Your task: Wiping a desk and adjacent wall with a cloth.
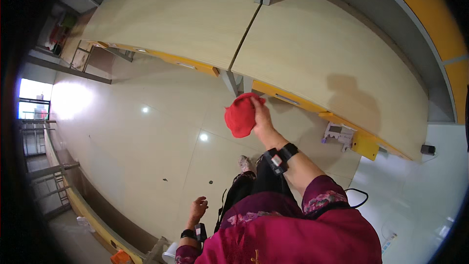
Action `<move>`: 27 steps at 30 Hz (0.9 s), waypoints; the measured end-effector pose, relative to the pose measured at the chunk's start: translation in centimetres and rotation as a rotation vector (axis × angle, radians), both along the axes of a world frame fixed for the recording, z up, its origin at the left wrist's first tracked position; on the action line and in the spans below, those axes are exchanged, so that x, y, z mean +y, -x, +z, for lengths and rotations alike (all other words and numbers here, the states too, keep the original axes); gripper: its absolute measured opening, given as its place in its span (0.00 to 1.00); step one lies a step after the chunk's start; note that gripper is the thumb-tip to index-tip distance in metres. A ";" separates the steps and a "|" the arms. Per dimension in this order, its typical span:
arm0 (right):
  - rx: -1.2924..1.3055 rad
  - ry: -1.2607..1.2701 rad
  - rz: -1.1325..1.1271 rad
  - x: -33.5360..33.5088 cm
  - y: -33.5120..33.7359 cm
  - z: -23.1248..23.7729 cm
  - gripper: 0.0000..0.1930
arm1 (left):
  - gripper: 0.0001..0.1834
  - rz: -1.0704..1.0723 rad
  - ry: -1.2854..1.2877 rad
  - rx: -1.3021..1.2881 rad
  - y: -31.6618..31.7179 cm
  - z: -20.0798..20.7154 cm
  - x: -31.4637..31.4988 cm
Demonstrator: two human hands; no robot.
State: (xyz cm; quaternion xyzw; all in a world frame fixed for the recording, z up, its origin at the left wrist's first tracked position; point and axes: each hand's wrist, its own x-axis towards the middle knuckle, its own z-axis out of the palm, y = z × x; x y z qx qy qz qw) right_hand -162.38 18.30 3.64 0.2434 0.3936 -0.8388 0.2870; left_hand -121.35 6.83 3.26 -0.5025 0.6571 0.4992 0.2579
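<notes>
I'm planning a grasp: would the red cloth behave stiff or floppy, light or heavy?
The red cloth is probably floppy, given its creases and irregular outline. It seems light, since the right hand alone holds it up.

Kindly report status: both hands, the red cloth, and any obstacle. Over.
Right hand: holding red cloth. Left hand: loosely open, holding nothing visible. Desk beyond cloth; no obstacle seen.

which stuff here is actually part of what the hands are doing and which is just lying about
In use:
- red cloth, held in the right hand
- left hand hangs low, holding nothing

Apparently just lying about:
- printed carton beneath the pale-topped desk
- small black box beyond the desk's right end
- orange object at lower left, kind unclear
</notes>
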 end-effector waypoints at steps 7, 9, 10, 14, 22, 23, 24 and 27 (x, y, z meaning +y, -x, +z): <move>0.234 -0.241 -0.193 -1.1 5.8 -3.4 0.14 | 0.19 -0.063 -0.014 -0.052 0.8 0.0 -0.1; 0.162 -0.311 -0.164 -3.9 6.3 -3.9 0.16 | 0.18 -0.054 -0.010 -0.021 1.8 -0.1 -0.6; -0.049 -0.270 -0.073 -4.8 6.9 -3.7 0.17 | 0.18 -0.070 0.003 -0.008 2.2 -0.3 -0.8; 0.182 -0.127 0.561 -4.3 2.1 1.3 0.13 | 0.17 -0.084 -0.004 0.059 1.9 -0.6 -1.8; 0.972 -0.493 0.306 8.1 -0.9 10.0 0.20 | 0.19 -0.133 -0.121 0.025 3.8 -3.3 -3.5; 0.997 -0.564 0.221 11.1 -0.3 10.5 0.21 | 0.19 -0.186 -0.141 0.011 3.9 -3.8 -4.0; 1.022 -0.629 0.136 14.7 0.5 11.2 0.23 | 0.19 -0.236 -0.157 -0.004 4.0 -4.1 -4.5; 1.137 -1.612 0.151 25.1 2.2 16.0 0.18 | 0.18 -0.294 -0.171 0.033 3.2 -6.4 -7.4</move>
